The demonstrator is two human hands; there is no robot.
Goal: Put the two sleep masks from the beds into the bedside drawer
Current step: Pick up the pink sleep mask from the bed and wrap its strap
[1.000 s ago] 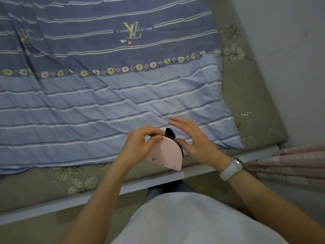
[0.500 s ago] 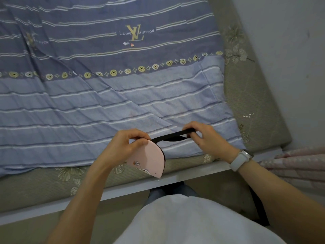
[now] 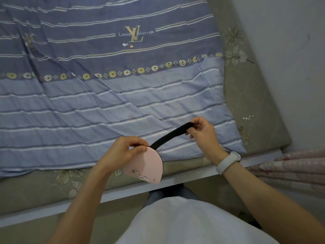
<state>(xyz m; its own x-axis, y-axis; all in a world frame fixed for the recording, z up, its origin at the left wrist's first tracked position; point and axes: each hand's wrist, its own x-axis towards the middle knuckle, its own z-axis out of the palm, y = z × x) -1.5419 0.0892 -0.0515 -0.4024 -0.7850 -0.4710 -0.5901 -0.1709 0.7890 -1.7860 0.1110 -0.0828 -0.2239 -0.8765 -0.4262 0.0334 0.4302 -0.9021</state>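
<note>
A pink sleep mask, folded in half, hangs over the near edge of the bed. My left hand pinches its top corner. Its black elastic strap stretches up and to the right, where my right hand grips the strap's far end. Both hands hover just above the blue striped sheet. No second mask and no drawer are in view.
The blue sheet lies over a green floral mattress on a white bed frame. A grey wall runs along the right side. Pink patterned fabric lies at the right edge. My legs stand close to the frame.
My right hand went from resting against the folded mask to pulling its black strap out to the right and upward. My left hand kept hold of the mask's pink body.
</note>
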